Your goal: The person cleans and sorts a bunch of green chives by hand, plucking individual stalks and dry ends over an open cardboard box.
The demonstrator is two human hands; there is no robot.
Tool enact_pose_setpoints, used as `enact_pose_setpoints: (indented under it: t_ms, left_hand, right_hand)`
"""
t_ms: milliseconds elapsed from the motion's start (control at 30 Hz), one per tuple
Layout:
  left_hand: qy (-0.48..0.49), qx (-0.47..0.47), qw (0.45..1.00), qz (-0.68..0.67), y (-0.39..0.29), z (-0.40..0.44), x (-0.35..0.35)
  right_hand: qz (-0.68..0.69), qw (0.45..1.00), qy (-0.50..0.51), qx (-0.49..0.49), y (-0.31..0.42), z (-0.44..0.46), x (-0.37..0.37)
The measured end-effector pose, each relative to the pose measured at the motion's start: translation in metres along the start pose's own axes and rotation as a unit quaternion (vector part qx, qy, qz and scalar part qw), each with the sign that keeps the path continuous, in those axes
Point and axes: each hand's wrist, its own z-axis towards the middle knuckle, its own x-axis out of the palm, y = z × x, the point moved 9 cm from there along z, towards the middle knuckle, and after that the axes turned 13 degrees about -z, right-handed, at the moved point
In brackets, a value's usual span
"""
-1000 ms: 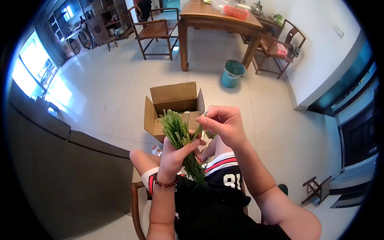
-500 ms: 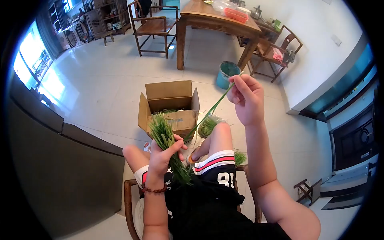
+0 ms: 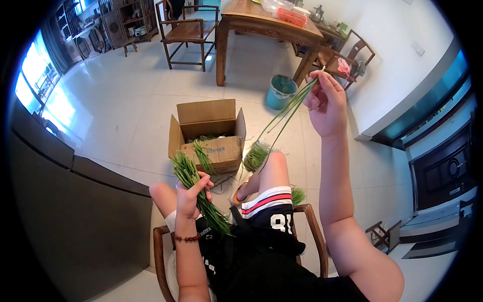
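My left hand (image 3: 189,199) is closed around a thick bunch of green chives (image 3: 185,172) above my lap, tips trailing down across the shorts. Raised at the right, my right hand (image 3: 327,103) pinches a few long chive stalks (image 3: 288,111) near their pale ends; the thin leaves droop down and left, apart from the bunch. An open cardboard box (image 3: 226,151) stands on the floor ahead of my knees. Some chives (image 3: 203,157) show at its front side, and more greenery lies inside, partly hidden by the flap.
Beside my knee sits a clear bag of greens (image 3: 256,157), with more greens (image 3: 298,195) right of my chair (image 3: 314,236). Farther off are a teal bucket (image 3: 280,93), a wooden table (image 3: 271,22) and a wooden armchair (image 3: 188,32). A dark cabinet-like surface (image 3: 75,216) stands at left.
My right hand has moved up and right, drawing the stalks away from the bunch. My left hand has shifted slightly left and down. Loose chives now show at the box front.
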Motion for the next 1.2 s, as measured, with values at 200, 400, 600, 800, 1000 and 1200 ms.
enact_pose_setpoints:
  t_ms: [200, 400, 600, 800, 1000, 1200]
  left_hand:
    - [0.055, 0.005, 0.998, 0.006, -0.020, 0.010, 0.058]
    - [0.146, 0.050, 0.983, 0.103, -0.068, 0.017, 0.161]
    - [0.170, 0.053, 0.974, 0.143, -0.071, 0.020, 0.178]
    - [0.146, 0.083, 0.985, 0.040, -0.072, 0.031, 0.152]
    - [0.096, 0.083, 0.992, 0.020, -0.075, 0.038, 0.133]
    - [0.078, 0.087, 0.993, -0.001, -0.071, 0.040, 0.126]
  right_hand:
    - [-0.023, 0.992, 0.094, 0.078, -0.026, -0.005, 0.029]
    - [-0.122, 0.958, 0.228, 0.127, -0.055, -0.018, 0.088]
    - [-0.207, 0.937, 0.258, 0.108, -0.062, -0.020, 0.120]
    - [-0.248, 0.928, 0.250, 0.120, -0.086, -0.038, 0.118]
    - [-0.129, 0.924, 0.260, 0.248, -0.114, -0.082, 0.112]
    - [-0.119, 0.918, 0.282, 0.253, -0.115, -0.102, 0.122]
